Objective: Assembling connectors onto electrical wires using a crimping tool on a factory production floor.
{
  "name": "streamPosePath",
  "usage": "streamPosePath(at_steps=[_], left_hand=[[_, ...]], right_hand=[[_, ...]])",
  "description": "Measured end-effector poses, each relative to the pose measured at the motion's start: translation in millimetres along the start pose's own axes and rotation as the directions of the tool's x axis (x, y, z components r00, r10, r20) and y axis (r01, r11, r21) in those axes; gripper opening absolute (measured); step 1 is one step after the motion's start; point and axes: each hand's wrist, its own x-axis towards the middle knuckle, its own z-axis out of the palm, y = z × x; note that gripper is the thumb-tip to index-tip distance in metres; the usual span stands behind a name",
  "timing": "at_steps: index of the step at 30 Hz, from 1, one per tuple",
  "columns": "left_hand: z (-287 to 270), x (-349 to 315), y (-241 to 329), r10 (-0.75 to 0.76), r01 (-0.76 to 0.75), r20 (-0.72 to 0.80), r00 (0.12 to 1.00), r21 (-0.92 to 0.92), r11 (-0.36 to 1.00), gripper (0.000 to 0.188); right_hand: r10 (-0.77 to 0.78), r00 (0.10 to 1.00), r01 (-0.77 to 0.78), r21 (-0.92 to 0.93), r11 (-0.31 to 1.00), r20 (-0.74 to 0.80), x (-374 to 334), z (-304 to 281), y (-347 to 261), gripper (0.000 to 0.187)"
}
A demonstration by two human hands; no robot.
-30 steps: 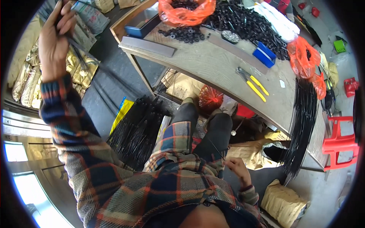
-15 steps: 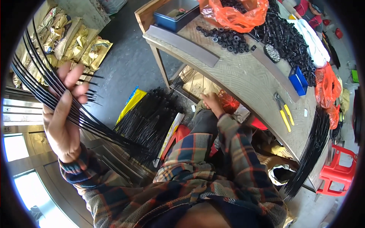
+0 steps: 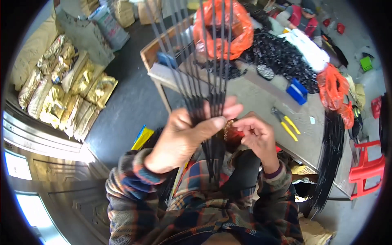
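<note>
My left hand [image 3: 183, 134] is closed around a bundle of thin black rods [image 3: 219, 100], thumb laid across them. Above the grip the rods fan upward, and their darker, thicker-looking lower parts hang down in front of my lap. Just right of the bundle, my right hand [image 3: 259, 136] is raised with its fingers apart and slightly curled. It holds nothing visible and is apart from the rods.
On the table [image 3: 253, 100] lie yellow-handled pliers [image 3: 292, 124], a blue box [image 3: 297, 92], a pile of black parts [image 3: 277, 53], an orange plastic bag [image 3: 241, 34] and another black rod bundle [image 3: 330, 143]. A red stool [image 3: 365, 173] stands right; filled sacks [image 3: 53, 100] lie left. Another person [image 3: 302, 20] sits beyond.
My left hand has brought the rods from the far left to the middle, turning them more upright. My right hand has risen from near my knee to beside them, its fingers spreading.
</note>
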Motion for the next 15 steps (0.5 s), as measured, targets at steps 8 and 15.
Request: streamPosePath(at_steps=[8,15], left_hand=[[79,21,-61,-0.069,0.098,0.242,0.968,-0.113,0.989,0.043],[113,37,-78,-0.162,0.227,0.396,0.904,-0.124,0.966,0.049]], right_hand=[[-0.077,0.976,0.062,-0.077,0.995,-0.205,-47,-20,-43,0.015],[0.053,0.947,-0.047,0.027,0.999,-0.318,-78,-56,-50,0.008]])
